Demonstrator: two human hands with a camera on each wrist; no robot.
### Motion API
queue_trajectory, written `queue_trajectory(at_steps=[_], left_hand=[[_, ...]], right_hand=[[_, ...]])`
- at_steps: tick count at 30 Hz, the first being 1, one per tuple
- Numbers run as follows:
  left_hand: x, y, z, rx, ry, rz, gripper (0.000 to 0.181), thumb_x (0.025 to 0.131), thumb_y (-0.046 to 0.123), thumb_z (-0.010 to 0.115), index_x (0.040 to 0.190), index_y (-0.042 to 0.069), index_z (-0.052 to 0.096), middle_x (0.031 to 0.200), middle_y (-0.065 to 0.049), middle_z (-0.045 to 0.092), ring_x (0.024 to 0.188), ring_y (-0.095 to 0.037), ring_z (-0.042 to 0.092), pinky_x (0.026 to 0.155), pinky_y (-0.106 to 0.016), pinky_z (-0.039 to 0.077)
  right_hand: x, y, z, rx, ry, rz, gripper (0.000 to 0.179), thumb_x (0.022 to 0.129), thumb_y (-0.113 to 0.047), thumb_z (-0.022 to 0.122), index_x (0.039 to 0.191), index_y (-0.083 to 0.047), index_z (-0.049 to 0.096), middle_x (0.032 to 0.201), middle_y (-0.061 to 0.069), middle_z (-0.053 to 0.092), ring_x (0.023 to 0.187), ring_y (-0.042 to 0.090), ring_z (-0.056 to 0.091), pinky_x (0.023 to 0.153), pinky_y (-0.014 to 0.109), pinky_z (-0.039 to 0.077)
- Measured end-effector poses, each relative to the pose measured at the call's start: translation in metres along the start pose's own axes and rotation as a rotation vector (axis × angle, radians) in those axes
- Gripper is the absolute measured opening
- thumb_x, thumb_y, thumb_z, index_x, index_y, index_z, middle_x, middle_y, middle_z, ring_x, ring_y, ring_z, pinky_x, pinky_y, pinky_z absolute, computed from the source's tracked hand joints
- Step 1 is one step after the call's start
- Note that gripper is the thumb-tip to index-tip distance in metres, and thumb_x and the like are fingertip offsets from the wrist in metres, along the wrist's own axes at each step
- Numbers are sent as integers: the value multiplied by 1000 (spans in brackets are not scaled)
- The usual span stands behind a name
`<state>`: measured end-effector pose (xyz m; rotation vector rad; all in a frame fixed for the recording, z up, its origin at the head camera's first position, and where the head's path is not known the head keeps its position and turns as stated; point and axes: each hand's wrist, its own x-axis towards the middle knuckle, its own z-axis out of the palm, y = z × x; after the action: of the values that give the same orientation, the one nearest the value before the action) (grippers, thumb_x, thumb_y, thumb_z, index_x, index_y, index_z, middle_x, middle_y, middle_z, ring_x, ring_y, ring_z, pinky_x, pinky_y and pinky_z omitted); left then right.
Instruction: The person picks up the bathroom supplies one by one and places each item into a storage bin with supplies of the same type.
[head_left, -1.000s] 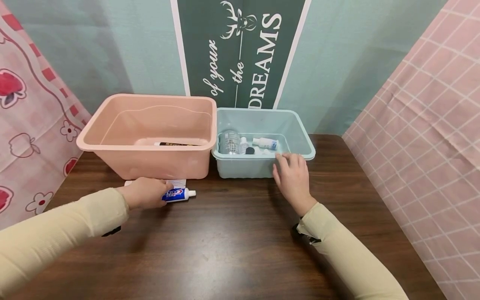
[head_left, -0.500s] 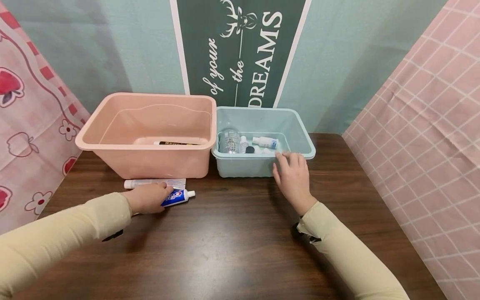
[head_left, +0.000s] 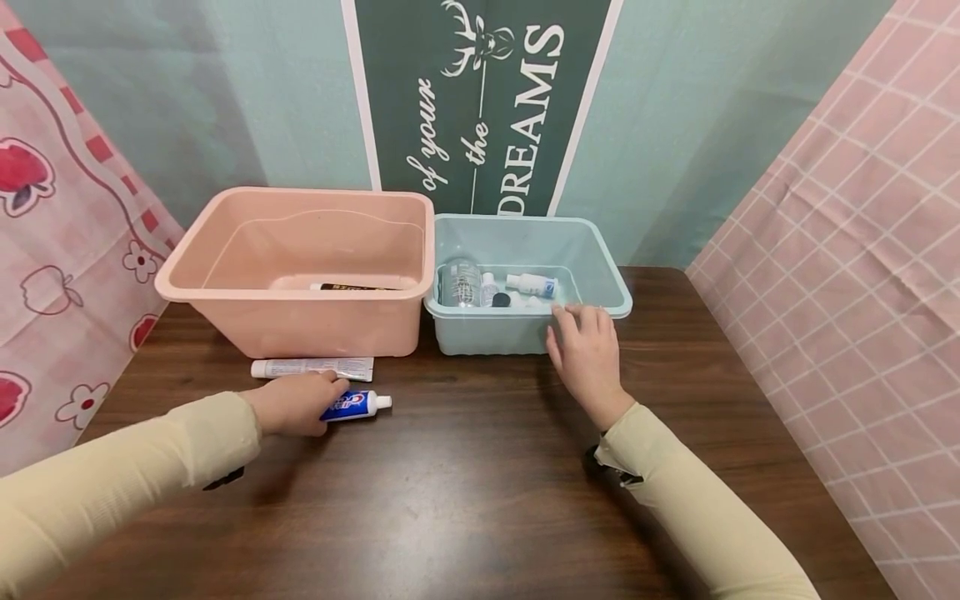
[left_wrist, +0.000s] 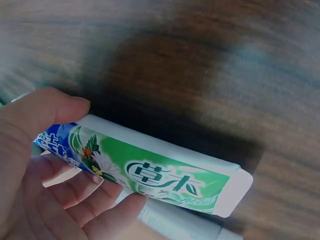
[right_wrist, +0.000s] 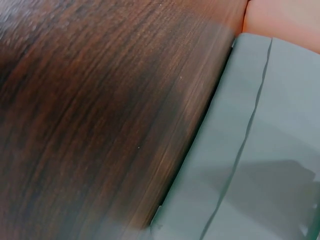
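My left hand (head_left: 296, 403) holds a blue toothpaste tube (head_left: 351, 406) low over the table, its white cap to the right. In the left wrist view the same toothpaste tube (left_wrist: 155, 167) shows a green printed end; the thumb lies along one edge and the fingers curl under the other. Just behind it a white tube (head_left: 315, 367) lies along the front of the pink bin (head_left: 300, 321). My right hand (head_left: 588, 358) grips the near rim of the light blue bin (head_left: 487, 333), fingers over the edge and thumb against the outer wall.
Inside the blue bin lie a clear bottle (head_left: 459, 285), a white bottle with a blue label (head_left: 532, 286) and other small bottles. A black tube (head_left: 352, 287) shows inside the pink bin. The two bins stand side by side on the dark wooden table (head_left: 465, 500), with curtains around.
My left hand has drawn the blue toothpaste tube slightly toward me, away from the white tube, which now shows almost whole. The right hand stays at the blue bin's rim.
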<state>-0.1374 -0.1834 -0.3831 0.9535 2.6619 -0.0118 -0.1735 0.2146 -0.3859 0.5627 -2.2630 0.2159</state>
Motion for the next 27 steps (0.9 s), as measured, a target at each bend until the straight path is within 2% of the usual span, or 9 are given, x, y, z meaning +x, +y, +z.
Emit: queue_trajectory(at_steps=[5,11,15,21,27], left_hand=[[-4,1,-9,7,26,16,41,69,13,75,103,-1,56,86,-6,53,77,-22,56,74,-42,50],[-9,5,-23,25,39,13,48,70,14,76,110,-3,56,92,-10,56,81,-23,57,79,-42,49],[-11,9,-32,55,51,-2,49,70,16,77,111,-2,56,93,-11,56,81,-23,57,78,-43,51],[-15,13,-44,52,78,-3,50,69,14,78,111,-2,56,103,-15,57,83,-26,59,77,-45,51],[-17,16,-55,78,85,11,53,68,14,79,113,-2,56,99,-12,58,83,-24,58,77,-44,51]], right_hand=[[-1,1,1,-2,-11,4,30,86,-15,58,111,2,60,103,22,52,88,40,48,89,54,38],[-1,1,1,-1,-6,3,29,87,-15,57,111,2,60,104,22,52,88,40,48,90,55,38],[-1,1,1,-4,5,0,29,86,-15,57,111,2,60,104,22,53,88,40,48,89,54,38],[-1,1,1,-4,6,-2,30,86,-14,58,111,2,60,104,22,53,88,40,48,88,54,38],[-2,1,1,-9,-1,2,30,86,-15,57,111,2,59,104,21,53,89,40,48,89,54,38]])
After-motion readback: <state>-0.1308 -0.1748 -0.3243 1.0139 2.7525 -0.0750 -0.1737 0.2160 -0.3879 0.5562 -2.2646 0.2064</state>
